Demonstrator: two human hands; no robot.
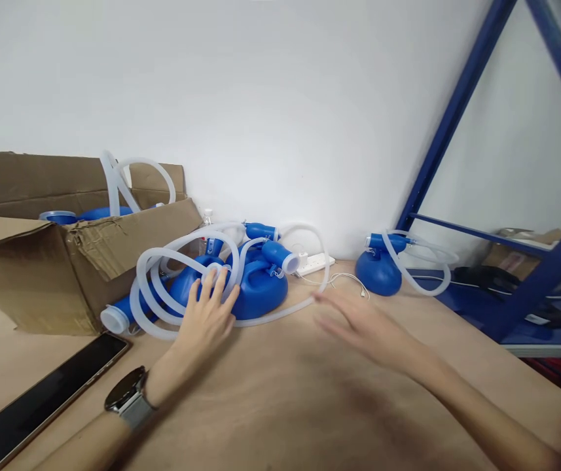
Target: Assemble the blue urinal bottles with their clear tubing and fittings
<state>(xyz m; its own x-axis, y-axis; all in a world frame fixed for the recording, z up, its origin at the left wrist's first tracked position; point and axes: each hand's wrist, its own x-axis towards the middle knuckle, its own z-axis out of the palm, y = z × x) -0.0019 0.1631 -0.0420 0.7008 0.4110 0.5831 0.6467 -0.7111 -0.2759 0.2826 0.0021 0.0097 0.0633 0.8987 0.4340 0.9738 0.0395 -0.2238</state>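
My left hand [209, 314], fingers spread, rests at the front of a cluster of blue plastic urinal bottles [263, 291] with translucent hoses. Its fingertips reach a round whitish cap [215, 269] and the coiled hose [148, 288]; nothing is gripped as far as I can see. A blue neck piece with a white mouth [114, 318] lies left of the coil. My right hand [359, 324], slightly blurred, is stretched out over the table and holds nothing. Its fingertips are near a hose [292, 310] that curves around the cluster's right side.
An open cardboard box [29, 281] with more blue bottles stands left. A phone [44, 396] lies before it. A separate urinal bottle [379, 271] with a hose stands right, near a white power strip [315, 263]. A blue metal rack [452, 124] borders the table's right side.
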